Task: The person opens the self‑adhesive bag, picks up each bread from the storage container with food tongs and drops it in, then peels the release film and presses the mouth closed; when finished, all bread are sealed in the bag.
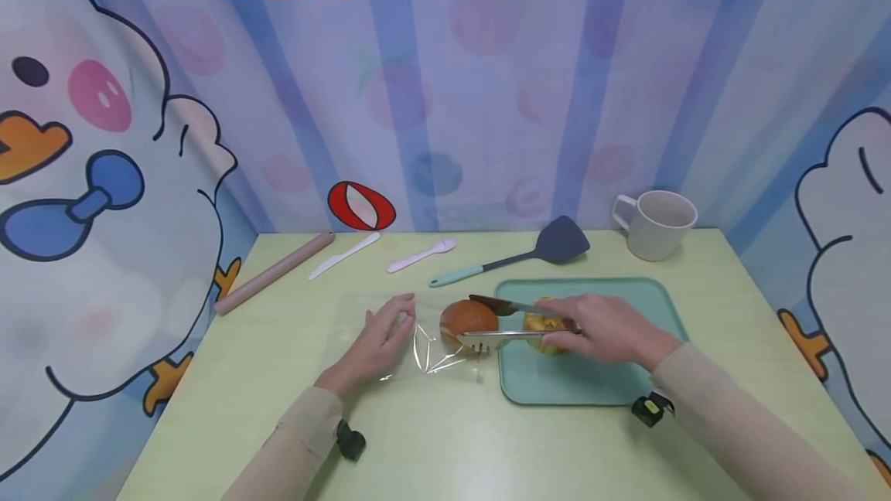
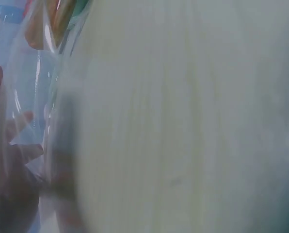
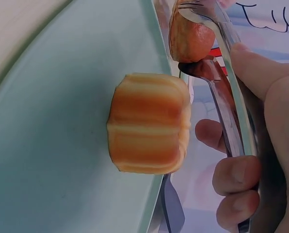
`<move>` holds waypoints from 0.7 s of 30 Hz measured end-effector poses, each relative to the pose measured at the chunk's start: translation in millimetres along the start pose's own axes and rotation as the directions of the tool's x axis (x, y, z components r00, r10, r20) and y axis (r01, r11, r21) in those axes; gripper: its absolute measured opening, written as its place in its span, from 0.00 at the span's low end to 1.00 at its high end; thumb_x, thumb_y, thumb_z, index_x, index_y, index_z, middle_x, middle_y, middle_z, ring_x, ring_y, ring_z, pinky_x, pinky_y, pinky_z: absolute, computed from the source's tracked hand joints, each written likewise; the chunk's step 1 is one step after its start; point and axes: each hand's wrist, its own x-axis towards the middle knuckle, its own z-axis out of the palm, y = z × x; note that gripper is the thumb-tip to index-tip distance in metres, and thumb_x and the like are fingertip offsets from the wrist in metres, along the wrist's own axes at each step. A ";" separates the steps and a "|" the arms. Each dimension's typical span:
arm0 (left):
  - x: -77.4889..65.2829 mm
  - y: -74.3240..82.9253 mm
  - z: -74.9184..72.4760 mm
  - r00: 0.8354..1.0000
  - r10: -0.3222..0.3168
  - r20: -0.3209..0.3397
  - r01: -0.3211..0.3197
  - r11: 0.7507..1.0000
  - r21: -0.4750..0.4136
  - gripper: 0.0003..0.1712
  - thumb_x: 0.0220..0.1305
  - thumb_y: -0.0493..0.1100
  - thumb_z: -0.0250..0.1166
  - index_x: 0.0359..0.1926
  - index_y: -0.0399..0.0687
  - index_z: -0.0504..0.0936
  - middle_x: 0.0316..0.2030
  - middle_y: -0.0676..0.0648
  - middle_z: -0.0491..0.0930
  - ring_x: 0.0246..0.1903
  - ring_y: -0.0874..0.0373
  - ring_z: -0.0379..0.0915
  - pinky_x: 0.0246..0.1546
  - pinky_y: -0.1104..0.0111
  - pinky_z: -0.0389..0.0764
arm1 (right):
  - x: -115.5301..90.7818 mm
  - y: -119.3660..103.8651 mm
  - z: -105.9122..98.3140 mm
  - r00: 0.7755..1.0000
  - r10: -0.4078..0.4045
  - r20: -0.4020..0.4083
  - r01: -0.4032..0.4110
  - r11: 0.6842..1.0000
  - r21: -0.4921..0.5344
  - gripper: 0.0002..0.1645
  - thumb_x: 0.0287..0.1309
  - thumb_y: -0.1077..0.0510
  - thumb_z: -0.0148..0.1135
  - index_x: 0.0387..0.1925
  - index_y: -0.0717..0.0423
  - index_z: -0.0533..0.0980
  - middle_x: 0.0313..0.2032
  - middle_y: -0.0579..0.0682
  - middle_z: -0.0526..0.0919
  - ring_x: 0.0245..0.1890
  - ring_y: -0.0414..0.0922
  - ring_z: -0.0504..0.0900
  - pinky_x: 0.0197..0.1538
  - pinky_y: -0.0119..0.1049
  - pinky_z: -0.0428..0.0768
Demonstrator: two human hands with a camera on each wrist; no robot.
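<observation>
My right hand [image 1: 605, 327] grips metal tongs [image 1: 518, 335] with a forked end and a spoon-like end. Those ends straddle a round brown bun [image 1: 468, 321] at the bag's right part, left of the tray. My left hand [image 1: 376, 342] holds a clear plastic bag [image 1: 435, 358], which creases beside the fingers. In the left wrist view, film covers part of that hand [image 2: 18, 150]. Below the tongs, a ridged golden bread roll [image 3: 149, 124] lies on the green tray [image 3: 62, 131]. From the head, the tongs and right hand partly hide this roll.
Along the table's back lie a pinkish rolling pin [image 1: 274, 273], a white plastic knife [image 1: 344, 256], a pink plastic fork [image 1: 421, 255] and a dark spatula [image 1: 560, 242] with a mint handle. A pale mug [image 1: 657, 226] stands behind the tray. A printed curtain [image 1: 487, 99] hangs behind.
</observation>
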 end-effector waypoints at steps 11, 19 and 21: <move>0.9 0.1 -3.4 1.000 -0.025 0.002 0.025 0.999 -0.024 0.14 0.85 0.52 0.48 0.52 0.48 0.73 0.78 0.41 0.64 0.80 0.39 0.51 0.71 0.25 0.30 | -4.6 3.3 -2.9 1.000 0.017 -0.022 -0.018 1.000 -0.016 0.32 0.70 0.39 0.66 0.69 0.46 0.78 0.36 0.38 0.85 0.22 0.31 0.68 0.23 0.31 0.67; 2.9 9.7 3.5 1.000 0.010 0.016 -0.009 0.999 -0.046 0.14 0.85 0.52 0.48 0.54 0.47 0.72 0.77 0.41 0.65 0.80 0.38 0.51 0.70 0.23 0.29 | 2.0 -5.1 -2.7 0.999 -0.039 -0.034 0.037 0.998 -0.059 0.31 0.70 0.40 0.66 0.68 0.49 0.79 0.40 0.43 0.89 0.26 0.32 0.72 0.27 0.31 0.70; 3.5 11.9 5.3 1.000 0.013 0.013 -0.013 0.999 -0.042 0.13 0.85 0.52 0.48 0.54 0.50 0.71 0.77 0.41 0.66 0.80 0.39 0.52 0.70 0.24 0.29 | 3.6 -7.0 -1.9 0.998 -0.044 -0.033 0.042 0.997 -0.060 0.31 0.70 0.40 0.66 0.68 0.49 0.79 0.38 0.43 0.88 0.26 0.31 0.72 0.27 0.31 0.70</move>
